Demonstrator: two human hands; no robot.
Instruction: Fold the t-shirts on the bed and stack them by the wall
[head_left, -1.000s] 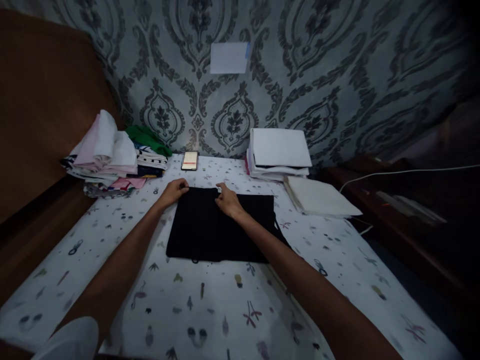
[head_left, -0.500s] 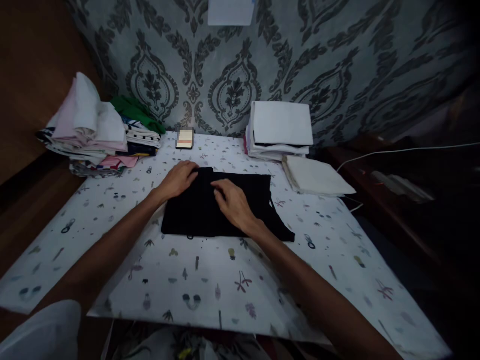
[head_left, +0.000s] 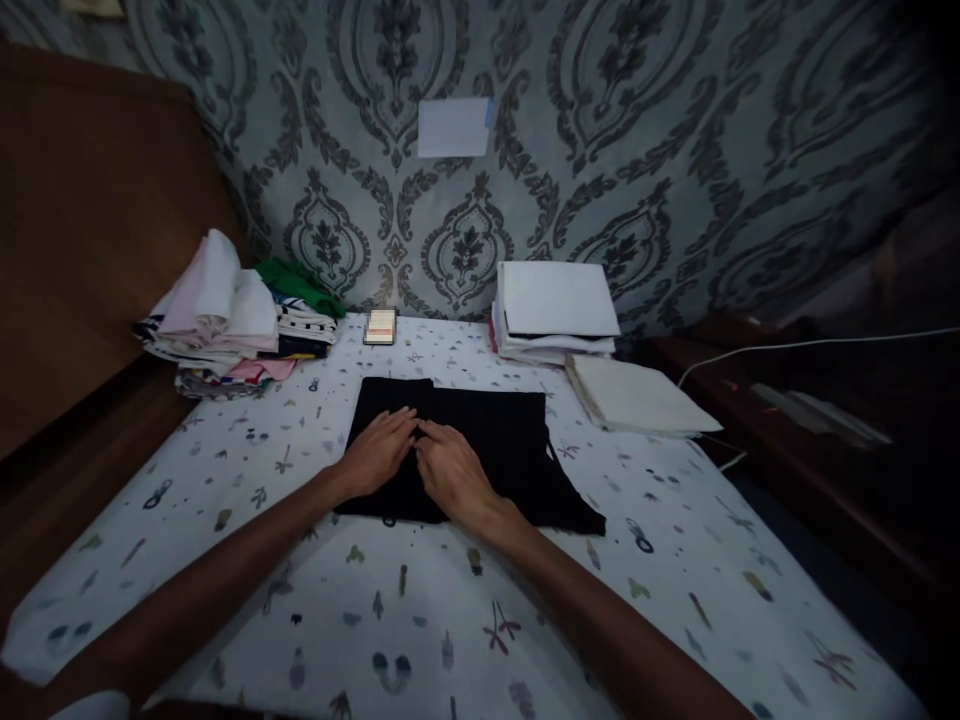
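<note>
1. As the fingertips of both hands nearly meet at the middle of the black cloth garment (head_left: 502,430), the left hand (head_left: 379,450) lies open, fingers extended, palm down, gripping nothing visible.
2. The right hand (head_left: 454,475) rests beside it with fingers partly bent; whether it pinches any fabric, I cannot tell.
3. Both hands have just moved from near the garment's far edge to its middle, so contact now falls around the overlap rather than along that edge.
4. Dark and matte, the garment lies mostly flat, with a doubled section seemingly folded over on the left. Its far edge has a small step, and the near right corner flares outward to a narrow point.
5. It sits centrally on the table (head_left: 450,640), which has a white printed cover.
6. Beyond it stands a lit, dark-edged phone (head_left: 381,327), with a multicoloured pile of folded clothes (head_left: 217,310) to the left and a white flat-topped stack (head_left: 559,300) to the right, beside a cream flat folded bundle (head_left: 645,395).
</note>
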